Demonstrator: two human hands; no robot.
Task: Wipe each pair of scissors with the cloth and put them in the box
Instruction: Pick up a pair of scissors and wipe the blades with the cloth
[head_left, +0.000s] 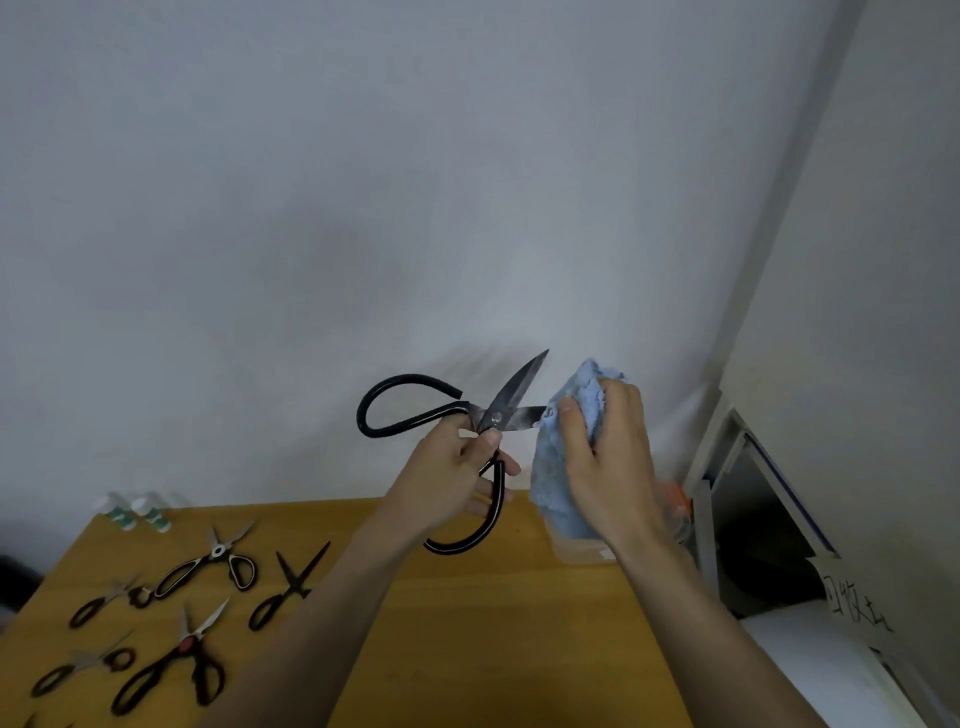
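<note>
My left hand (457, 467) grips large black-handled scissors (415, 410) near the pivot, blades spread apart, raised above the wooden table (467, 623). One blade points up; the other runs right into a light blue cloth (558, 467). My right hand (602, 452) holds the cloth wrapped round that blade's tip. A clear plastic box (587, 553) stands under the cloth at the table's right edge, mostly hidden by my right hand and the cloth. Several other scissors lie at the table's left: a black-and-white pair (208, 566), a thin black pair (288, 587) and a red-pivot pair (171, 665).
Two small white bottles (135, 512) stand at the table's far left corner against the white wall. A grey cabinet (753, 499) and white surface (810, 665) sit to the right of the table.
</note>
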